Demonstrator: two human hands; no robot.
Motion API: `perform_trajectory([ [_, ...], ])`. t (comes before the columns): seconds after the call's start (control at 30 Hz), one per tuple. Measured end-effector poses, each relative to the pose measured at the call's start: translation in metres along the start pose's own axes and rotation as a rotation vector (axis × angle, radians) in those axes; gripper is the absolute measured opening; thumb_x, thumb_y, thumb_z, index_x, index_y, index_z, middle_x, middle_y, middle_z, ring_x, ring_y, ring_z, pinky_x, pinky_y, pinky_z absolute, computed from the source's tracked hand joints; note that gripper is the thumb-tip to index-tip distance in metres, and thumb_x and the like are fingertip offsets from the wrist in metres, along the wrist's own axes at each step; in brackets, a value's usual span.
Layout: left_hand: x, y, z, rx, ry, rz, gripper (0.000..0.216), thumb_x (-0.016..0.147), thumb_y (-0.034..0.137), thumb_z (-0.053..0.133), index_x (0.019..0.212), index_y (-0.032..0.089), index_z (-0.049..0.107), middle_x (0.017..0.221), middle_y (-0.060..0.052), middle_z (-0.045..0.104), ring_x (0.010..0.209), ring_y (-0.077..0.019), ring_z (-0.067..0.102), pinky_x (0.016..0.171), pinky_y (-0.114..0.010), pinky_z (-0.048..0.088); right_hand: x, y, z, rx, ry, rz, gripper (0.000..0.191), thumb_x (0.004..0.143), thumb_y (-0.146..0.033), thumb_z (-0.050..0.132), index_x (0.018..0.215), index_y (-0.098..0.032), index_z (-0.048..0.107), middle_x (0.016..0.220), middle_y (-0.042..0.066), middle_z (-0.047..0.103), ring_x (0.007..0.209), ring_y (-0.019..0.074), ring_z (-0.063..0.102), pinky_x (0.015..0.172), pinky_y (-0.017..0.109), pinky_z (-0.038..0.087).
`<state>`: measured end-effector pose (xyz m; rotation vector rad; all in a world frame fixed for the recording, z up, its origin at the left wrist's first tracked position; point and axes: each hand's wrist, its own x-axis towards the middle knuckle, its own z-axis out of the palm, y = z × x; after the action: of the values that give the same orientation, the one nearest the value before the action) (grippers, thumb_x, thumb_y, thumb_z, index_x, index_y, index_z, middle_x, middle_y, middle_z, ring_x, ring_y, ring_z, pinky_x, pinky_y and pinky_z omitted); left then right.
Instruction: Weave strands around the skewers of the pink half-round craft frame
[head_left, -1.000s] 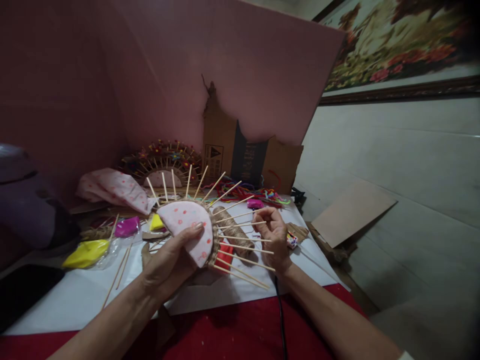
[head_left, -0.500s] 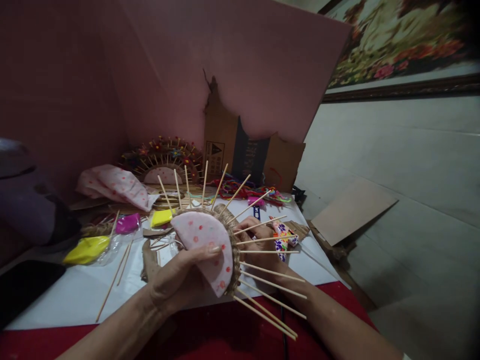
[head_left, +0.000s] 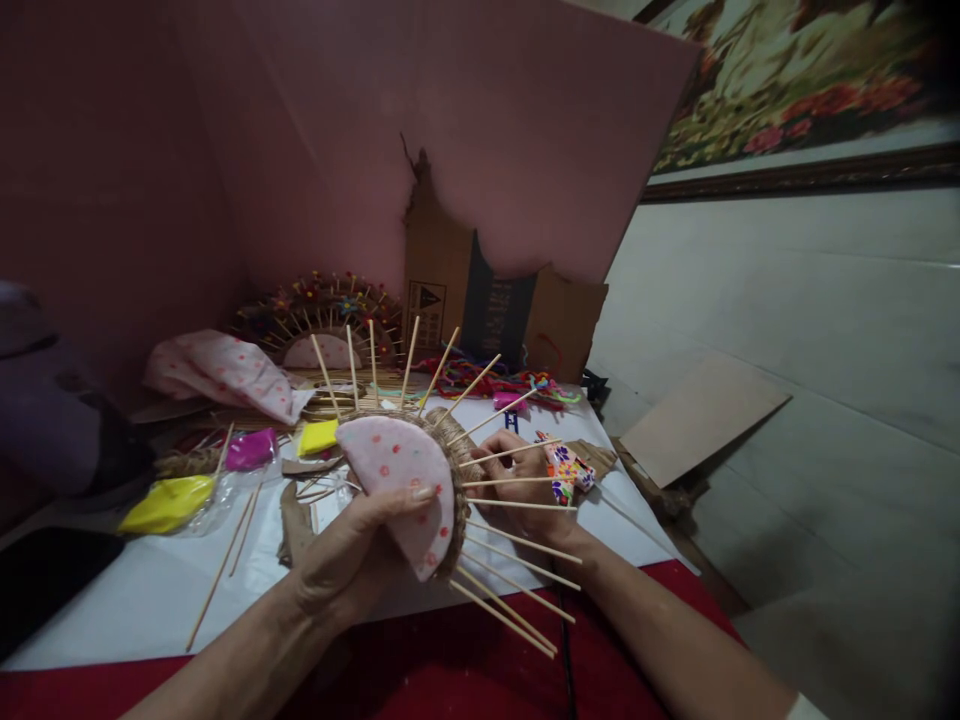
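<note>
The left hand grips a pink dotted fabric half-disc with radiating wooden skewers, fingers closed on it. Behind the skewers, the right hand has fingers curled; what they hold I cannot tell, above the worktop near its front edge.

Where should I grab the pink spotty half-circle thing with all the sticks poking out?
Probably by the half-circle itself, along its straight lower edge, coming from below on the left. That edge carries no sticks; they fan out only from the curved, twine-wrapped rim. The left hand holds it just so, thumb across the cloth face. The right hand sits behind the sticks.
</note>
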<state>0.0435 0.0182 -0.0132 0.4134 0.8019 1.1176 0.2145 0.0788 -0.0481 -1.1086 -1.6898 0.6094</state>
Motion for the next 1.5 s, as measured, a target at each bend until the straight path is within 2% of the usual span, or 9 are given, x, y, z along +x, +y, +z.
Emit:
perform_trajectory([
  [0.2, 0.000, 0.006, 0.004, 0.040, 0.132, 0.050, 0.015, 0.063, 0.004, 0.066, 0.072, 0.015, 0.061, 0.058, -0.002, 0.066, 0.050, -0.0157, 0.061, 0.055, -0.030, 0.054, 0.013, 0.009, -0.015, 0.465, 0.057, 0.051, 0.026, 0.075, -0.036, 0.060, 0.061, -0.018, 0.048, 0.053, -0.006, 0.034, 0.047, 0.0081, 0.031, 0.045, 0.022, 0.026],
  [0.3, 0.003, 0.007, 0.002, 0.014, 0.135, 0.068, 0.017, 0.062, 0.003, 0.066, 0.075, 0.014, 0.061, 0.060, -0.003, 0.067, 0.051, -0.0159, 0.062, 0.054, -0.029, 0.053, 0.014, 0.009, -0.019, 0.665, 0.018, 0.086, 0.027, 0.075, -0.036, 0.061, 0.061, -0.017, 0.048, 0.053, -0.006, 0.032, 0.046, 0.0075, 0.027, 0.044, 0.022, 0.023],
  [0.37, 0.006, 0.007, 0.000, 0.011, 0.117, 0.085, 0.019, 0.062, 0.003, 0.067, 0.078, 0.013, 0.061, 0.063, -0.004, 0.067, 0.054, -0.0156, 0.062, 0.056, -0.028, 0.054, 0.013, 0.007, -0.019, 0.721, 0.003, 0.097, 0.028, 0.075, -0.036, 0.062, 0.060, -0.017, 0.048, 0.054, -0.005, 0.034, 0.047, 0.0076, 0.027, 0.045, 0.022, 0.023],
  [0.7, 0.013, 0.006, -0.012, 0.017, 0.060, 0.178, 0.014, 0.067, 0.003, 0.062, 0.078, 0.011, 0.064, 0.068, -0.004, 0.068, 0.056, -0.0124, 0.062, 0.057, -0.023, 0.054, 0.013, 0.003, -0.019, 0.839, -0.059, 0.103, 0.030, 0.075, -0.035, 0.063, 0.056, -0.016, 0.048, 0.055, -0.004, 0.036, 0.048, 0.0077, 0.028, 0.046, 0.023, 0.021],
  [0.83, 0.014, 0.007, -0.012, 0.004, 0.070, 0.173, 0.015, 0.065, 0.002, 0.064, 0.077, 0.011, 0.063, 0.066, -0.004, 0.068, 0.056, -0.0124, 0.062, 0.057, -0.023, 0.054, 0.013, 0.005, -0.018, 0.875, -0.087, 0.155, 0.029, 0.074, -0.034, 0.064, 0.058, -0.016, 0.050, 0.054, -0.005, 0.036, 0.045, 0.0060, 0.024, 0.043, 0.022, 0.018],
  [1.17, 0.015, 0.008, -0.012, 0.002, 0.054, 0.131, 0.021, 0.062, 0.003, 0.067, 0.081, 0.011, 0.063, 0.068, -0.005, 0.069, 0.058, -0.0142, 0.063, 0.059, -0.025, 0.054, 0.013, 0.003, -0.017, 0.781, -0.027, 0.276, 0.030, 0.067, -0.035, 0.069, 0.058, -0.016, 0.048, 0.055, -0.005, 0.037, 0.047, 0.0063, 0.026, 0.041, 0.019, 0.018],
  [1.5, 0.010, 0.008, -0.009, 0.000, 0.063, 0.096, 0.020, 0.062, 0.003, 0.067, 0.080, 0.012, 0.063, 0.067, -0.005, 0.070, 0.056, -0.0160, 0.064, 0.058, -0.029, 0.055, 0.015, 0.011, -0.017, 0.773, -0.016, 0.265, 0.028, 0.071, -0.034, 0.066, 0.061, -0.017, 0.046, 0.055, -0.006, 0.033, 0.045, 0.0058, 0.025, 0.041, 0.019, 0.017],
])
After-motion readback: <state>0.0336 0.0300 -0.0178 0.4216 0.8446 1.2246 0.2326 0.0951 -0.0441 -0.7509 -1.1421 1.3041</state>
